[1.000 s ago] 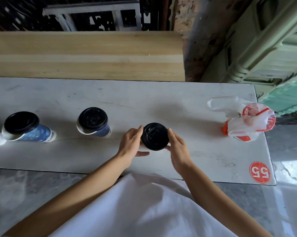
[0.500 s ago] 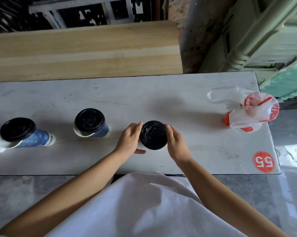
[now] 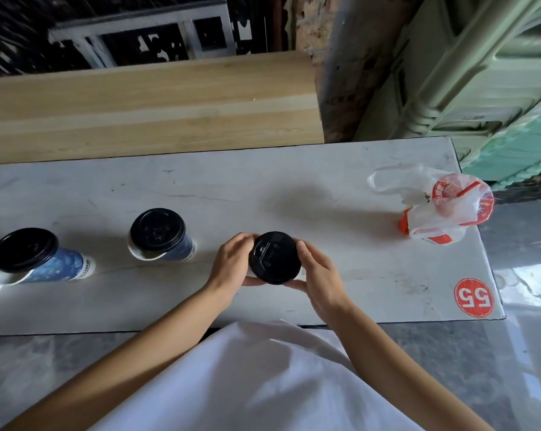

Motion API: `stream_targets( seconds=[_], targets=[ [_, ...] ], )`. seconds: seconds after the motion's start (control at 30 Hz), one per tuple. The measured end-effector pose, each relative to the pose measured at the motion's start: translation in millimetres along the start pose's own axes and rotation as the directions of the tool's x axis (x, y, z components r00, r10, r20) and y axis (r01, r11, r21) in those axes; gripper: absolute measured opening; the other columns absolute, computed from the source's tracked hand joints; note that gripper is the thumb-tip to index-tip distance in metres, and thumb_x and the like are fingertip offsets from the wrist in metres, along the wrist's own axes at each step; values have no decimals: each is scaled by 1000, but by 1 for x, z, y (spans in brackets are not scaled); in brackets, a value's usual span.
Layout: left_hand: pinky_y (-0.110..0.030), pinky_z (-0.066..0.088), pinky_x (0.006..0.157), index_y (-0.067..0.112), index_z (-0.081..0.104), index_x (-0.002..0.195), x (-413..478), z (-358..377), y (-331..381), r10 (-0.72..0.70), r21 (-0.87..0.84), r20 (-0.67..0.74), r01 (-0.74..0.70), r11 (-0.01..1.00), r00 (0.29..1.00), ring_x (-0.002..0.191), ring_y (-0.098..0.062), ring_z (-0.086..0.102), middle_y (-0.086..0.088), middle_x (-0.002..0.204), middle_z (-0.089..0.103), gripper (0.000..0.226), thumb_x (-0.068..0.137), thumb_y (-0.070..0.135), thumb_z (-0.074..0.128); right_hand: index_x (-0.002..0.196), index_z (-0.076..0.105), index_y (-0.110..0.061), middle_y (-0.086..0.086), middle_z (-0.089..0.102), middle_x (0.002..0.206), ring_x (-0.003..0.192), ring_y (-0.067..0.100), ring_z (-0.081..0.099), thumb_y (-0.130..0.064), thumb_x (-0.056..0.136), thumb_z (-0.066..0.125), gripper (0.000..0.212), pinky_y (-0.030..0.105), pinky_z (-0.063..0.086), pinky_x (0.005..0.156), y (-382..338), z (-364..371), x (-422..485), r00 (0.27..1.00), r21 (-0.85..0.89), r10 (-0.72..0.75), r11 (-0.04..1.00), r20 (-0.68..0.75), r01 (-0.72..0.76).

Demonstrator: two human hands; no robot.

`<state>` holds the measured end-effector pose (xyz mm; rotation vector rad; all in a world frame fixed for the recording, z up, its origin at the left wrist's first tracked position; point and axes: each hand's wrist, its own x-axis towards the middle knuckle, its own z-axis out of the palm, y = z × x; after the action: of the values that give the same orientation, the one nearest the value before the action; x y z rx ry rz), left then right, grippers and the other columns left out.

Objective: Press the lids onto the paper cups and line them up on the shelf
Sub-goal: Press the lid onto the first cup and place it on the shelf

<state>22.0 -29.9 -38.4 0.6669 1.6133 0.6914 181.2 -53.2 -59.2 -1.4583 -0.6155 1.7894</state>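
A paper cup with a black lid [image 3: 275, 258] stands near the front of the white marble shelf [image 3: 263, 188], its body hidden under the lid and my hands. My left hand [image 3: 232, 265] wraps its left side, and my right hand [image 3: 317, 275] wraps its right side, thumbs under the lid rim. To the left stand two blue-and-white paper cups with black lids, one close by [image 3: 158, 234] and one farther left [image 3: 29, 255]. A sliver of another cup shows at the left edge.
A white plastic bag holding an orange-and-white cup [image 3: 440, 209] lies at the shelf's right end. A round red "55" sticker [image 3: 474, 297] marks the front right corner. A wooden board [image 3: 151, 101] runs behind the shelf. My white garment fills the bottom.
My hands and the lidded cup stay in the same place on the shelf. The view has tilted slightly, with the camera shifting.
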Motion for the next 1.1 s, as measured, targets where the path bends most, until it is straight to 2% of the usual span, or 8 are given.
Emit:
stream_targets(
  seconds=[0.13,0.23,0.37,0.5,0.63,0.83,1.0,1.1],
  targets=[
    [-55,63,67,2,64,97,7,-7,1,-13,80,21,12,997,1000,91,-15,61,-3,92,60,36,97,38,61,114,73,-13,9,74,113,109,18,68,-32,104,52,30,39,63,75,-4,-3,-1,999,18,30,999,-32,-29],
    [-51,64,65,-1,63,98,12,-14,5,-20,125,97,7,992,995,88,-14,60,-4,91,57,44,95,42,65,114,73,-12,8,74,112,109,17,68,-33,102,55,30,41,63,75,-5,-5,0,999,-16,38,999,-17,-39],
    [-48,63,63,7,69,101,15,-20,8,20,158,178,-49,986,984,92,-14,61,-10,98,62,31,100,36,58,110,74,-13,9,72,106,106,23,68,-32,104,53,29,48,64,69,-8,0,3,1000,-95,23,995,11,-21],
    [-55,63,65,12,74,106,20,-21,12,29,181,212,-69,981,977,96,-15,66,-10,106,71,27,102,30,55,108,73,-11,18,69,110,107,31,67,-31,105,50,30,56,62,68,-9,6,8,1000,-114,-8,993,-3,8],
    [-60,61,64,13,76,106,21,-23,10,76,205,211,-120,971,974,102,-22,66,-16,110,71,27,103,30,55,107,73,-11,18,70,109,107,32,67,-30,104,51,30,57,62,66,-8,7,10,999,-111,-24,994,-25,21],
    [-57,62,65,19,74,105,13,-18,18,38,207,228,-87,974,973,98,-16,68,-5,109,73,26,106,26,49,111,74,-11,14,71,115,112,26,66,-34,102,55,31,53,62,76,-6,6,1,995,43,90,995,-53,-88],
    [-53,63,69,12,68,106,-4,-6,-2,14,-28,42,-13,1000,999,110,-25,64,-9,114,67,24,106,23,46,114,74,-14,12,72,121,124,28,61,-24,104,53,25,36,59,86,8,2,-9,996,161,28,987,-80,-15],
    [-50,63,68,6,64,108,-8,0,-12,-43,-158,-3,42,987,999,113,-30,65,-15,120,65,22,105,23,50,117,72,-16,6,74,117,119,21,65,-23,105,51,25,37,57,92,5,-1,-10,996,128,-21,991,-89,33]
  ],
)
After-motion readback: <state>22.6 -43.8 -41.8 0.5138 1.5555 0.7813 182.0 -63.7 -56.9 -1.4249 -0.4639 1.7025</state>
